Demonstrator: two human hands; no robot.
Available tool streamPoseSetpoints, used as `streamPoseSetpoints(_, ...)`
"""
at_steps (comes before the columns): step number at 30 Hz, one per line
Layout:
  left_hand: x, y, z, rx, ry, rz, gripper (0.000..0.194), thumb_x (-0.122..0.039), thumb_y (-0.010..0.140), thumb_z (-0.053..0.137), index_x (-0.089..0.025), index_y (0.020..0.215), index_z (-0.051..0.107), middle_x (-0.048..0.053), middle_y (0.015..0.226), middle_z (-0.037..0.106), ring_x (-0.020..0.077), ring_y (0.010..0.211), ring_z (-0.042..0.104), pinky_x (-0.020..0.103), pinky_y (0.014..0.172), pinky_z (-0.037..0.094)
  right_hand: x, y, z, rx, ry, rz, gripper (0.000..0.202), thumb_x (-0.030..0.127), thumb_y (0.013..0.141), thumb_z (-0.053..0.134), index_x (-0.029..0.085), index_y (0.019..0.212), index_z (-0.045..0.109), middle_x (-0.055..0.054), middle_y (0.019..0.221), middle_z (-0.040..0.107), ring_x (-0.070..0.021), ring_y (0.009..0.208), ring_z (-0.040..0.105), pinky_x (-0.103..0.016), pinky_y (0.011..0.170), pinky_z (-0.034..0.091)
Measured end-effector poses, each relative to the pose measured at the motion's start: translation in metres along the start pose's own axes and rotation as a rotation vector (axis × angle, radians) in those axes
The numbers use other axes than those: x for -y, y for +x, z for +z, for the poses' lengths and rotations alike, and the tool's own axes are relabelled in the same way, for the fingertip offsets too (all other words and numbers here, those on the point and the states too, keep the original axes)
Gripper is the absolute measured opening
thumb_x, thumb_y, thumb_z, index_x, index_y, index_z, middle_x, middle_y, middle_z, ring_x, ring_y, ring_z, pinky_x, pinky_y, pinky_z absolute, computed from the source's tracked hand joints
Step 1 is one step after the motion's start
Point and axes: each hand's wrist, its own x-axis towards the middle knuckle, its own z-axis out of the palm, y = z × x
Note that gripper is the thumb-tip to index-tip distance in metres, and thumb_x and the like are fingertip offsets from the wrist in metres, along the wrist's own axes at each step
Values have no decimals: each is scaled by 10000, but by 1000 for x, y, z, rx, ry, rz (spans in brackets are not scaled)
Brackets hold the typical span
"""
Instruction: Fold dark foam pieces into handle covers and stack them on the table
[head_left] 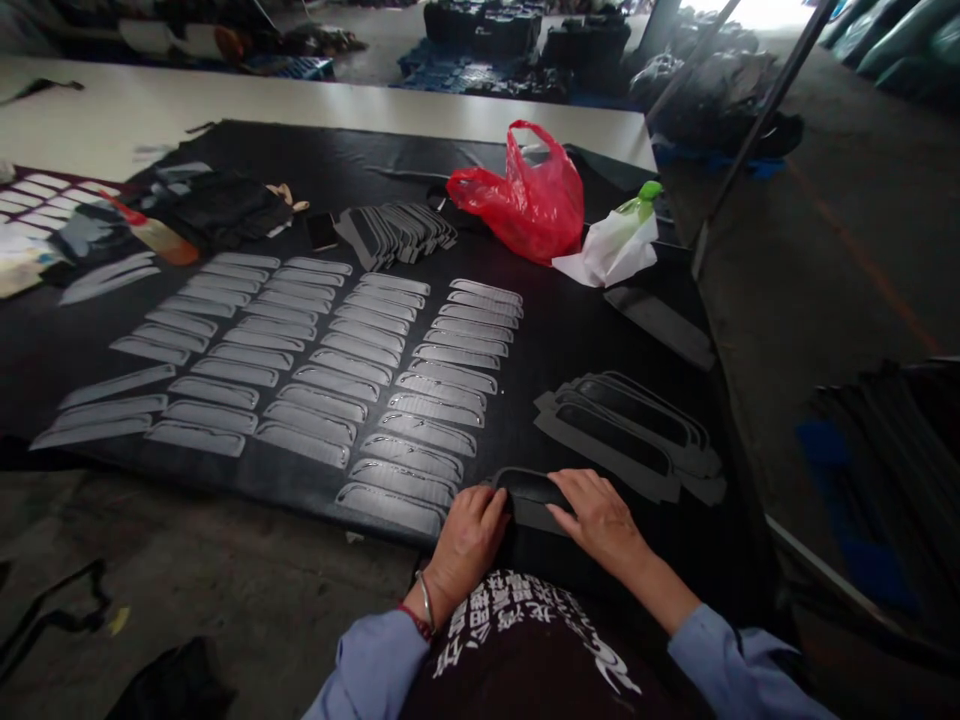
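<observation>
Both hands are at the near edge of the black-covered table [555, 320], at a grey curved piece [531, 512] with a dark inset. My left hand [474, 525] has its fingers pressed together on the left end of that piece. At its right end, my right hand [598, 515] rests with thumb and forefinger apart from each other on the piece. To the left lie several columns of grey strips [431, 430] with glossy lines along their upper edges. Right of my hands, a fanned stack of similar curved pieces [626, 440] lies flat.
A red plastic bag [536, 200] stands at the back, beside a white-and-green bag [619, 240]. Nearby are a stack of grey pieces [397, 235], a phone [321, 232] and a red-tipped bottle [161, 235]. A metal pole [757, 130] rises beyond the right edge.
</observation>
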Motion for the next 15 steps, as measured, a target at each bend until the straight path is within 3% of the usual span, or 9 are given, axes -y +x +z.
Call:
streamPoseSetpoints(9,0,0,6,99,37,-72,356,-185,872,487,-177,1227,465,101,1003,560,227,951,521,405,807,493,2,2,1,11,-25,13,309,205,817,587,179,1124,559,-94,1035,613,-221,952,549,-344,790,442)
streamPoseSetpoints(15,0,-1,10,133,67,-83,363,-197,862,512,-149,1220,473,108,1018,554,230,962,499,404,833,480,3,4,-1,21,-14,13,283,199,838,545,200,1121,558,-96,1030,613,-225,942,551,-354,771,448)
